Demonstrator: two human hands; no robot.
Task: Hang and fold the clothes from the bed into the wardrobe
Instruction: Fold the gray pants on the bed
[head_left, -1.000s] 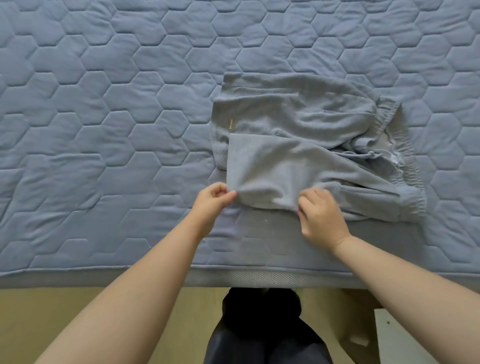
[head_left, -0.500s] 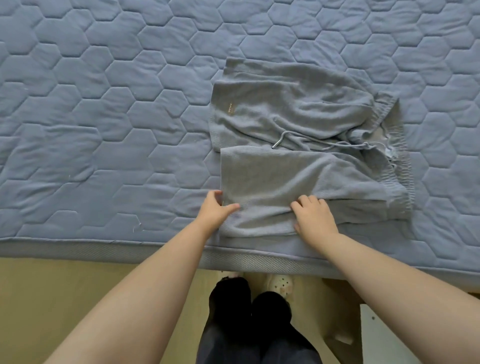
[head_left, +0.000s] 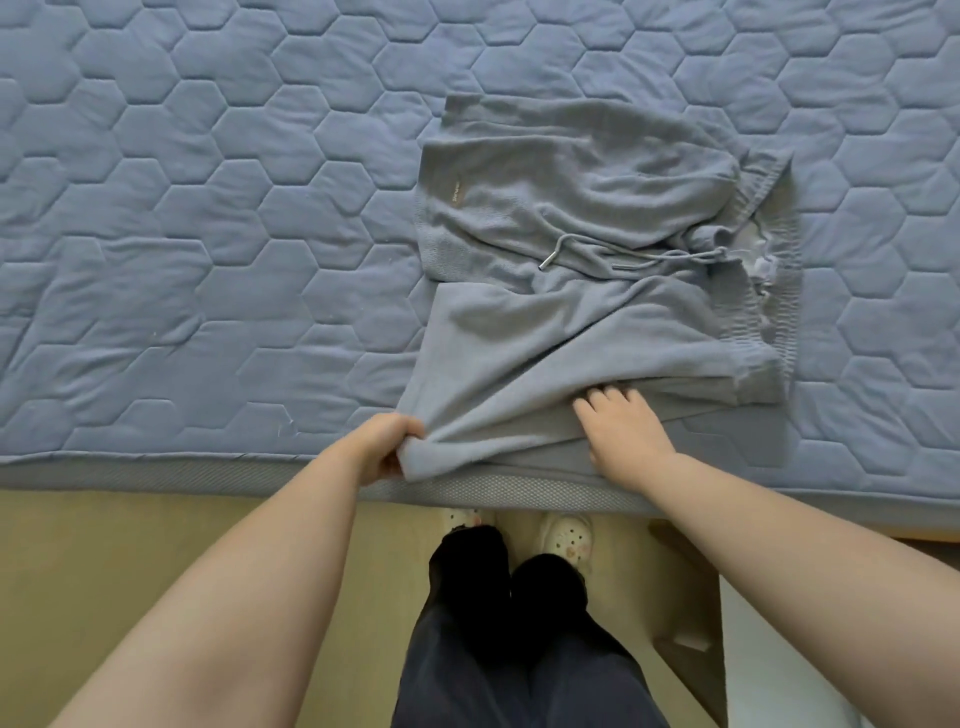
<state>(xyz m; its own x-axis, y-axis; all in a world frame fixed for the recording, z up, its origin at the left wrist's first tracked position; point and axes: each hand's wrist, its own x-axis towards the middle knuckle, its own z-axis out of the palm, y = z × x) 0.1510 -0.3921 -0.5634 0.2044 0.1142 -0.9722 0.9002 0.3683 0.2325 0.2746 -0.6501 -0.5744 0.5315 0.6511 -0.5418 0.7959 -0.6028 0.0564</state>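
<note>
Bedding fills the upper part of the head view: a blue quilted cover (head_left: 208, 208) stitched in hexagons, ending at a grey mesh mattress edge (head_left: 156, 475) nearest the person. Below the edge lies a yellowish wood-look floor (head_left: 130, 545), with a white panel (head_left: 779, 675) at the lower right.

Both bare forearms reach forward from the bottom corners and converge on the near edge of the bed. Between them stand the person's dark trousers (head_left: 519, 649) and white clogs (head_left: 563, 538).

A pair of grey sweat shorts (head_left: 571, 332) lies folded on the cover, right of centre, with its near hem at the mattress edge. The elastic waistband (head_left: 774, 291) faces right.

- Left hand (head_left: 382, 449): fingers curled round the near left corner of the shorts, gripping a bunch of fabric at the mattress edge.
- Right hand (head_left: 623, 436): palm down, fingers straight and slightly spread, resting on the near fabric layer; it grips nothing.

A grey drawstring (head_left: 597, 254) with a metal tip (head_left: 546, 260) trails left across the middle of the shorts. A small tan label (head_left: 456, 189) sits near the far left corner.
</note>
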